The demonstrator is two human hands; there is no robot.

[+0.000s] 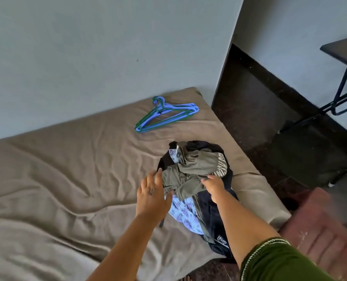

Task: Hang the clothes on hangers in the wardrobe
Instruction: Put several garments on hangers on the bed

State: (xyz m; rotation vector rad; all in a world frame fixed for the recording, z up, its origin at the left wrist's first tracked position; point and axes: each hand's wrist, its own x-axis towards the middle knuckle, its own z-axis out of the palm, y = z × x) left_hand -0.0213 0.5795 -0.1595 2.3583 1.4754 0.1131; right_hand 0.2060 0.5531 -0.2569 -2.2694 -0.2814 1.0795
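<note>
So the pile of clothes (199, 183) is sitting on the mattress near its right-hand edge, all bunched up: an olive-green shirt (191, 169) with pale lettering on top, a dark navy garment (213, 211) underneath, and a light blue floral piece (183, 213) poking out on the near side. The right hand (214, 186) has its fingers curled into the olive shirt, pinching a fold of it. The left hand (152, 191) is at the pile's left side with fingers loose and spread, fingertips right at the shirt's edge; can't tell if they're actually touching it. Farther back on the same mattress, well apart from the pile, is a little stack of plastic hangers (166, 114), blue ones and green ones, lying flat. The mattress has a wrinkly taupe sheet (67, 179) and sits against a pale wall (87, 47). Off to the right there's dark floor (255, 110) and a black metal-legged table (342, 74).
</note>
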